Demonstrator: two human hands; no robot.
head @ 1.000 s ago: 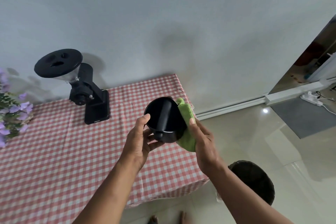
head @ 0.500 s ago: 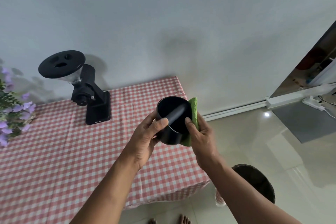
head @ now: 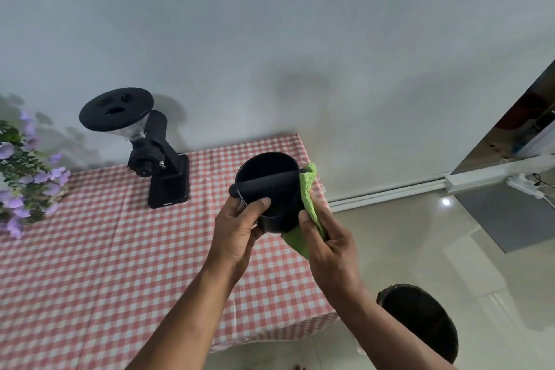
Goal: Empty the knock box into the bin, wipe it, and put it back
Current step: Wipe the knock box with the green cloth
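Observation:
The round black knock box point(head: 270, 180) with its bar across the mouth is held in the air over the table's right part, mouth tilted toward me. My left hand point(head: 237, 231) grips its near left rim, thumb over the edge. My right hand point(head: 327, 237) presses a green cloth point(head: 309, 192) against the box's right outer wall. The dark bin point(head: 420, 318) stands on the floor at the lower right, partly hidden by my right forearm.
A table with a red-and-white checked cloth point(head: 105, 264) fills the lower left. A black coffee grinder point(head: 150, 150) stands at its back by the wall. Purple flowers point(head: 27, 180) sit at the left edge. Glossy tiled floor point(head: 450, 249) lies to the right.
The knock box has been turned in my hands, so its bar now runs left to right. The green cloth has slid along the right outer wall.

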